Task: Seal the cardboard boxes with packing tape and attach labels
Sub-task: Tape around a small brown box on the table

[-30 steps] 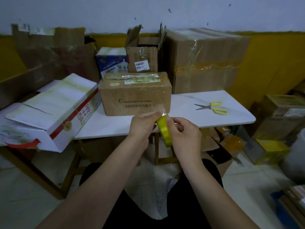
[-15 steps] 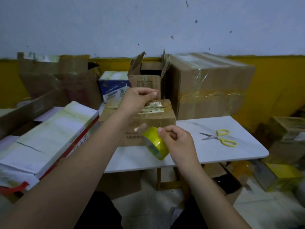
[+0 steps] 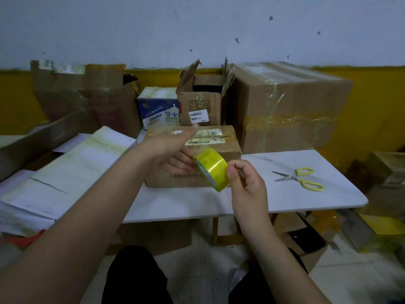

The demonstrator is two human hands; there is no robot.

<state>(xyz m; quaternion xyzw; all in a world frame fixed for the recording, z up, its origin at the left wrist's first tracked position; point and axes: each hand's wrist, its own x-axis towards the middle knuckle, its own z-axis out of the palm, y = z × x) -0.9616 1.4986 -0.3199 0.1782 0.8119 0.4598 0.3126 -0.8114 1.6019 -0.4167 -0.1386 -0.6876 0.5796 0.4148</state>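
Closest to the camera are two bare arms reaching out over dark trousers. The right hand (image 3: 246, 185) holds the tape roll (image 3: 212, 168) in the air, just in front of the small box. Its thumb and fingers (image 3: 232, 172) pinch the roll's edge at the roll's 3 o'clock side. The roll is yellow and see-through, and it is tilted. The left hand (image 3: 168, 150) is at the roll's 9 o'clock side. Its thumb points up and away, and its lower fingers touch the roll's left rim. I cannot tell if they pinch a tape end there.

Behind the hands is the white tabletop (image 3: 285, 202). The small box (image 3: 192, 156) sits on it, closed, with tape and two labels on its top. At 3 o'clock from this box, well apart, yellow scissors (image 3: 302, 178) lie flat on the tabletop. At 9 o'clock from the box lies a white carton (image 3: 72, 170).

Farther back, at 12 o'clock from the small box, stands an open box (image 3: 200, 106) with torn flaps and a white sticker. Just beside it at 9 o'clock is a blue and white box (image 3: 158, 109). At 3 o'clock from the open one is a big box (image 3: 289, 106) wrapped in clear tape. Behind it all is a wall (image 3: 197, 29), yellow below and pale above.
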